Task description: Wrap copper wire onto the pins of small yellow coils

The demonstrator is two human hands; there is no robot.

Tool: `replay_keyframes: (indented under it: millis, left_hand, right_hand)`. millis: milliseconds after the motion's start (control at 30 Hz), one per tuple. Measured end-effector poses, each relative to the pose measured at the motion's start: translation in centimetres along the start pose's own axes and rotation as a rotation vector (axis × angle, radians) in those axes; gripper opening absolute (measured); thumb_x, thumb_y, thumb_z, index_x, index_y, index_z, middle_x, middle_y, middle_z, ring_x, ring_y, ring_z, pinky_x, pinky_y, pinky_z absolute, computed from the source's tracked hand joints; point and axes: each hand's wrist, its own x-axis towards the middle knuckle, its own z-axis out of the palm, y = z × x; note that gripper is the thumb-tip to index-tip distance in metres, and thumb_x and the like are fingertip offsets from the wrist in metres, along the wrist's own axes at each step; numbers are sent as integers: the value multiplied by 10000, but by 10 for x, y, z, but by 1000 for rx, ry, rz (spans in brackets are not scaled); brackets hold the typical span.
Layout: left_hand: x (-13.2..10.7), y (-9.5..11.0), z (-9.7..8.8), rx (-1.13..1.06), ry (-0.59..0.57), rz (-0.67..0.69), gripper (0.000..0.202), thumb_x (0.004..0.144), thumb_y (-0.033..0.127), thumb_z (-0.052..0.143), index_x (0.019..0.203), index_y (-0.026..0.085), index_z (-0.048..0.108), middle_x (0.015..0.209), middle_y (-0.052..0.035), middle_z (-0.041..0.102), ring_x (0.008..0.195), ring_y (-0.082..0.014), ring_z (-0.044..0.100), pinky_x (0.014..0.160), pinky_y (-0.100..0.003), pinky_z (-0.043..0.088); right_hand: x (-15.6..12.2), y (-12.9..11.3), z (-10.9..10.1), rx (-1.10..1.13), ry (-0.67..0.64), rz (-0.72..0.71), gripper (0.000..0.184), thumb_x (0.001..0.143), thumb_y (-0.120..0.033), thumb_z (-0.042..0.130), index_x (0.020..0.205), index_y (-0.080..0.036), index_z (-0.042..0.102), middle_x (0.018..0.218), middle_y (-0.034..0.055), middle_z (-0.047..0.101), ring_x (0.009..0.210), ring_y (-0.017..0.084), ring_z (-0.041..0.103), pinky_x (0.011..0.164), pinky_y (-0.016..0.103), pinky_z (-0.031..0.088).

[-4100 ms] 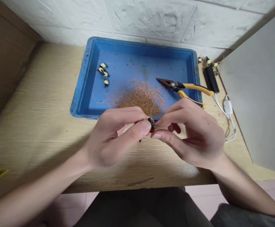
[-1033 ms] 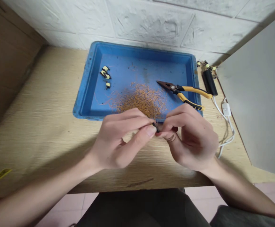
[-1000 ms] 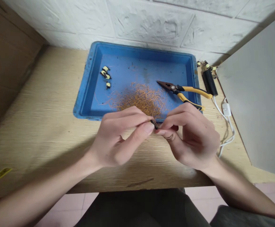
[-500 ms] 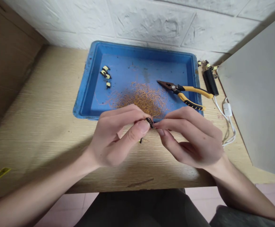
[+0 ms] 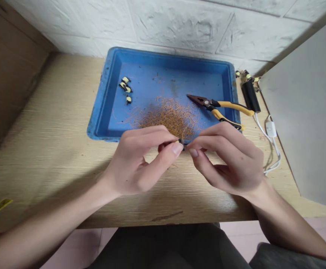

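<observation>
Right hand [image 5: 230, 158] has eased off the coil [image 5: 181, 142] (left hand [image 5: 143, 158] pinches it).

The one head-worn camera looks forward and steeply down from above the person's lap [image 5: 168, 248], facing the wall [image 5: 174, 26] across the desk [image 5: 45, 149], close to the left hand [image 5: 137, 160], right hand [image 5: 230, 160] and tray [image 5: 101, 93]
</observation>
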Motion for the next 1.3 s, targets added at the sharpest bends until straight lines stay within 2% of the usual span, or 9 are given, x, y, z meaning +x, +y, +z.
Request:
replay_keyframes:
  millis: [433,767,1067,1200,1300]
  left_hand:
    - [-1,0,0,5,-14,25,213,975,149,573,788,149,674,668,24,581,593,-99,524,580,-262,411]
    - [-1,-1,1,-31,-41,43,214,990,152,565,807,153,677,666,34,554,603,-97,515,586,-261,396]
    - [-1,0,2,-133,-99,-67,357,1018,135,537,665,172,501,655,61,478,619,-74,474,615,-250,369]
    - [0,0,2,-150,-116,-115,357,1018,147,525,662,170,524,639,58,455,592,-78,439,581,-270,350]
    - [-1,0,2,-174,-101,-153,336,1014,167,527,683,172,587,656,43,522,604,-89,488,571,-282,368]
  right_hand:
    - [0,-4,3,100,15,81,182,945,-70,642,978,-250,639,808,13,669,676,151,621,559,301,521]
    - [-2,-5,4,108,-74,133,145,917,-31,611,915,-176,612,808,15,592,693,117,541,585,274,457]
    - [-4,-8,5,61,-95,131,147,919,-31,596,880,-172,576,806,10,522,718,124,492,597,291,413]
    - [-2,-7,7,75,-84,150,158,918,-35,597,846,-172,566,793,1,512,704,111,483,588,276,412]
    - [-1,-6,9,103,-34,146,136,941,-53,621,865,-163,601,785,2,570,707,104,528,603,260,455]
